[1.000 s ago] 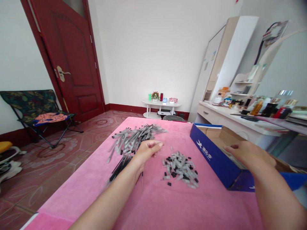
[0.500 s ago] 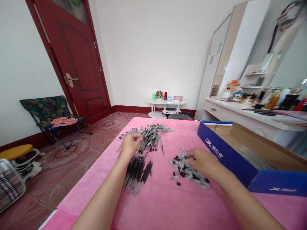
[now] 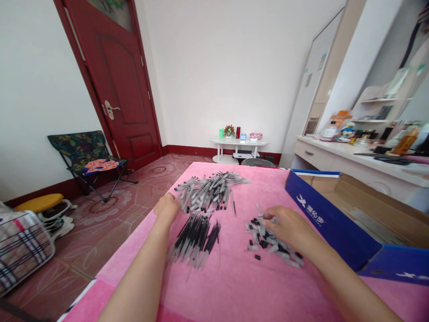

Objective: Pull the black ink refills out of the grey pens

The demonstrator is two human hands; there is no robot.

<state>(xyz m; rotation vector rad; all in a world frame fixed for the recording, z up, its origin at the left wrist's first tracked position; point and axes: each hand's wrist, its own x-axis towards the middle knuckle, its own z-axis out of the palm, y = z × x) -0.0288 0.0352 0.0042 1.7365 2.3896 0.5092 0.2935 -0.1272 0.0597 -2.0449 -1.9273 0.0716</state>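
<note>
Seen from the head camera, a person's bare hands reach across a pink-covered desk (image 3: 241, 290). The left hand (image 3: 167, 208), fingers bent, is by the desk's left edge, at the outer side of a heap of pen tubes (image 3: 212, 191) that spreads toward the far edge; whether it holds one cannot be told. The right hand (image 3: 284, 222) curls over a loose pile of pen caps (image 3: 263, 244) right of the desk's middle, thumb and fingers drawn close, though anything between them is hidden. Black-and-clear refills (image 3: 194, 239) lie bunched on the near side of the tubes. A stray black cap (image 3: 258, 257) sits just apart from its pile, and an open blue box (image 3: 330, 219) stands along the right edge. Good handling here would seem to call for light fingertip pinches: one cap taken from the pile's rim, one tube drawn out lengthwise from the heap's outer side, so that neighbours do not roll. Holding the left forearm clear of the refills should spare the bunch a knock toward the near edge.
</note>
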